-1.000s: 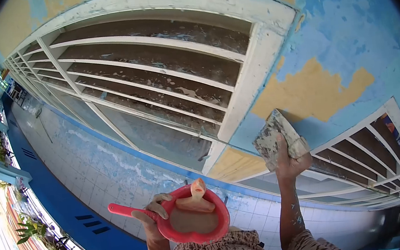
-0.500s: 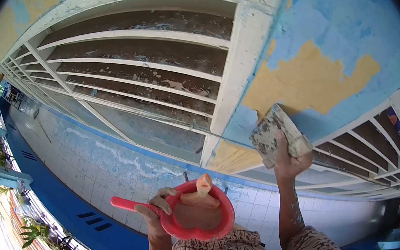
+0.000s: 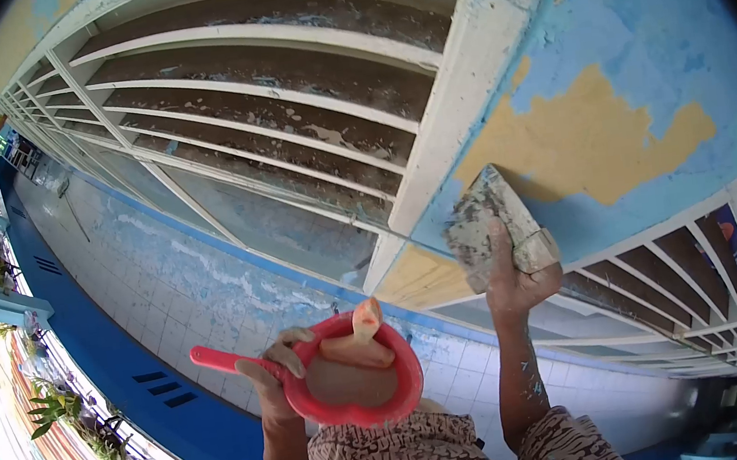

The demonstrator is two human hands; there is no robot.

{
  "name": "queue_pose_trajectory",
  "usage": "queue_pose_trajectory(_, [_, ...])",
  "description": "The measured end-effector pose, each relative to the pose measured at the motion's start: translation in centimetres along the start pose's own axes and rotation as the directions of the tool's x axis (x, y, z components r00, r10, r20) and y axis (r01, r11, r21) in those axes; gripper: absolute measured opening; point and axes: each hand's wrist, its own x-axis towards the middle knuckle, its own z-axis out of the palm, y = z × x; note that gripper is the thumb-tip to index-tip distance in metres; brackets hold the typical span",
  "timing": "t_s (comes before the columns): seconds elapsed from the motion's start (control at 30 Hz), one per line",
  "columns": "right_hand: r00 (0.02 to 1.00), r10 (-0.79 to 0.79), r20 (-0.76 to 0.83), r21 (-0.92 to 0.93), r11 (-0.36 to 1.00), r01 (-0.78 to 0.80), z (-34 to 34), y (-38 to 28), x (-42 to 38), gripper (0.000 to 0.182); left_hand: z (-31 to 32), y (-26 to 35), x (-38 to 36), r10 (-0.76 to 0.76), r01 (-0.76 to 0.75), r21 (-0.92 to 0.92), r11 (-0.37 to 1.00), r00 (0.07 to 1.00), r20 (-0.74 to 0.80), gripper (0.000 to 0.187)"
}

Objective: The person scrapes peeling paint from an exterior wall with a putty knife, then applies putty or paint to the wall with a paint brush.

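Observation:
My left hand is closed round the edge and handle base of a red dipper. Inside the dipper lie a grey-brown mix and a scraper with a pale, orange-tipped handle. My right hand grips a wide, stained trowel, thumb along its face. The trowel's upper edge is at the blue wall, beside a yellowish patch. Whether the blade touches the wall I cannot tell.
A white window frame with slats spans the upper left. Another slatted window is at the right. White tiles, a blue floor strip and green plants lie lower left.
The trowel and my right hand have moved slightly left and up in the view. The dipper and my left hand also sit a little further left and higher; the whole view has shifted slightly.

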Motion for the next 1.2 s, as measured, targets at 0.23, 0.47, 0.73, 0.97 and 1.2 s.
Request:
queue_pose_trajectory(0.23, [1.0,-0.011,-0.007,0.049,0.999,0.012,2.0,-0.7,1.1,0.016,-0.4,-0.8,2.1,0.033,-0.034,0.01,0.999,0.998,0.061,0.077])
queue_pose_trajectory(0.47, [0.991,-0.023,-0.131,0.101,0.994,0.037,2.3,0.2,0.1,0.017,-1.2,-1.4,2.7,0.107,-0.112,0.078,0.991,0.992,0.067,0.08])
queue_pose_trajectory(0.73, [0.997,-0.053,-0.05,-0.049,0.997,0.05,0.8,-0.8,0.8,0.017,-2.0,-1.2,3.6,0.077,-0.076,-0.009,0.997,0.995,0.068,0.08])
queue_pose_trajectory(0.97, [0.977,0.18,-0.116,0.183,0.971,-0.157,1.7,-1.9,0.9,0.013,-0.5,-1.0,5.8,0.16,-0.169,0.07,0.983,0.98,0.117,0.078])
queue_pose_trajectory(1.2, [0.995,0.059,-0.086,0.109,0.993,-0.049,0.4,-0.8,0.5,0.014,0.0,-0.5,6.6,0.136,-0.137,0.013,0.99,0.988,0.068,0.077])
